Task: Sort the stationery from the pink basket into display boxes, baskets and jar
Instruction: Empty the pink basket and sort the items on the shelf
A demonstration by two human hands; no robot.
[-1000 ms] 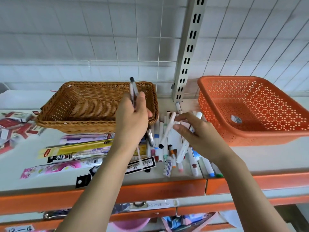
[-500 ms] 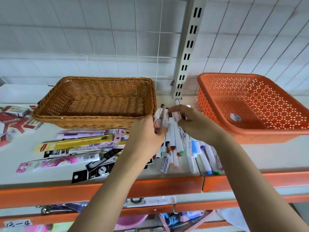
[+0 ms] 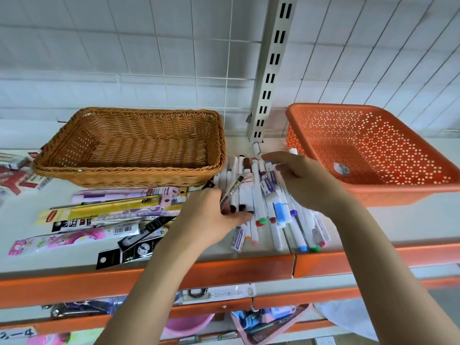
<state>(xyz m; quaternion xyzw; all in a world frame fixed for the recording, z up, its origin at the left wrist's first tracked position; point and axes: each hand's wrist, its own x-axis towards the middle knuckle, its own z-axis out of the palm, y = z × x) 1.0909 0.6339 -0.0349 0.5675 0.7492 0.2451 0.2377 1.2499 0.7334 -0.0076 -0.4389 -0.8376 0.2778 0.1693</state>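
Observation:
A pile of white markers [image 3: 258,202] with coloured caps lies on the shelf between a wicker basket [image 3: 129,148] and an orange perforated basket [image 3: 373,155]. My left hand [image 3: 211,220] rests at the pile's left side and pinches a clear pen [image 3: 230,191] that points up to the right. My right hand [image 3: 298,183] hovers over the pile's right half, fingers stretched toward the back markers, holding nothing that I can see. Both baskets look empty. A pink basket [image 3: 268,324] with stationery sits on the lower shelf.
Packaged pens and pencils [image 3: 107,215] lie flat left of the pile. Red and white packets [image 3: 15,173] sit at the far left. A slotted metal upright [image 3: 271,70] rises behind the markers. The shelf's orange front edge [image 3: 199,275] runs below my arms.
My left hand came down from above the wicker basket, where it held pens upright, to the marker pile. My right hand shifted back and spread over the pile. The camera tilted up slightly.

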